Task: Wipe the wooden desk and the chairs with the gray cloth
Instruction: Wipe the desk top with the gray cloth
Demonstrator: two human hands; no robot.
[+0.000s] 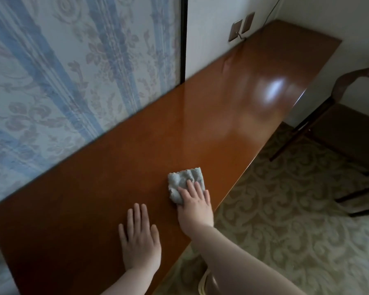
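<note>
While the gray cloth (184, 183) sits bunched into a rough pad on the near half of the wooden worktop (232, 99), toward its front edge, the right hand (195, 206) presses down on its near part with fingers laid flat and straight. No pinch; the grip is simply an open palm bearing on the fabric. Far half of the cloth stands free, rumpled.

Left hand (140, 239) lies flat and spread on bare wood just beside the right, holding nothing. Reads as a brace.

Judgement: step in hand is wiping the worktop; chairs not yet touched, as far as can be told.

How to do it well:
- Flatten the pad first. Bunched as it is, only part meets the wood.
- Keep palm pressure even; long overlapping passes along the length, front edge to wall.
- Glossy finish shows a bright glare patch farther along, so streaks will show there. Finish with strokes in one direction.
- Mind the back edge under the patterned curtain (51, 81), and the far end where a cable (241, 36) hangs from the wall sockets (241, 27). Work around it; do not snag.
- Shift the bracing hand as the reach lengthens, and wipe where it rested.

Chair (349, 116) stands at the right, near the far end, over patterned carpet (285, 209). Another rounded chair part shows at the bottom edge; too little to describe.
</note>
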